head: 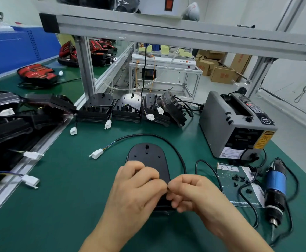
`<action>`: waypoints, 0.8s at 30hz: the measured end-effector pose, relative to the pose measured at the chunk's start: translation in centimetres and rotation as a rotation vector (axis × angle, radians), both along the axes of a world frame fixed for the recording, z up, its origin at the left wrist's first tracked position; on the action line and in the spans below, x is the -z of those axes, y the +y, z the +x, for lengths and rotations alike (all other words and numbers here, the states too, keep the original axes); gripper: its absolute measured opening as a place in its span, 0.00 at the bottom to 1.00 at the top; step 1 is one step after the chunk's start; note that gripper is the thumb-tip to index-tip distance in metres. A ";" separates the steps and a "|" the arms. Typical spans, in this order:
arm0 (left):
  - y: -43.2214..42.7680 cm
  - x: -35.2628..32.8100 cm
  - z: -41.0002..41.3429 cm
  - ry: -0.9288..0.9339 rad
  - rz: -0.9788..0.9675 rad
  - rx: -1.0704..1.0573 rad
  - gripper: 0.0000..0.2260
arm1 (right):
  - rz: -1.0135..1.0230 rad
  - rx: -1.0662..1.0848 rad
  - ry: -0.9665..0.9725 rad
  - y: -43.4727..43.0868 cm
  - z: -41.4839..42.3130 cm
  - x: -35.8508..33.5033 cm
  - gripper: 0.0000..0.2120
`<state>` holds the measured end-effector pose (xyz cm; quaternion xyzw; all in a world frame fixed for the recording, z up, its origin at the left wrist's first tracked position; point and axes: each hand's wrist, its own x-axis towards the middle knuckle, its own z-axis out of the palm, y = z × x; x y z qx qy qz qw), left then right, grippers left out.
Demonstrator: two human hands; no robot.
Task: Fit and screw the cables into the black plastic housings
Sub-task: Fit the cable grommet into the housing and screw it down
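Note:
A black plastic housing (147, 157) lies flat on the green mat in front of me. Its black cable (168, 142) loops round the far side and ends in a white connector (97, 153) at the left. My left hand (135, 186) grips the housing's near end with curled fingers. My right hand (190, 191) pinches something small and dark at the near end of the housing, right against my left fingertips. What it pinches is hidden between the fingers. An electric screwdriver (275, 190) lies on the mat at the right, beside loose black screws (239, 180) on a sheet.
Several cabled housings (130, 108) stand in a row at the back of the mat. A grey tape dispenser (235, 124) sits at the right rear. More black parts with white connectors (12, 113) fill a tray on the left. A metal shelf frame (86, 70) rises behind.

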<state>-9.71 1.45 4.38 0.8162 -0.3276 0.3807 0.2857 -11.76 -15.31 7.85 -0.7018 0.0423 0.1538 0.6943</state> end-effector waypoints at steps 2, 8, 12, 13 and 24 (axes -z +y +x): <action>0.2 0.5 -0.2 -0.004 0.012 0.014 0.06 | -0.015 0.032 -0.009 0.3 -0.2 0.5 0.05; 1.2 1.4 -0.9 0.366 -0.201 -0.081 0.12 | -0.258 0.222 -0.193 1.1 -0.9 2.5 0.10; 1.0 1.5 -1.0 0.442 -0.146 -0.120 0.09 | -0.446 0.287 -0.340 1.9 -1.2 3.3 0.05; 0.9 1.5 -1.0 0.439 -0.138 -0.125 0.06 | -0.509 0.296 -0.375 2.1 -1.2 3.5 0.04; 0.7 1.5 -0.7 0.512 -0.201 -0.059 0.01 | -0.905 0.260 -0.574 2.6 -1.2 3.5 0.10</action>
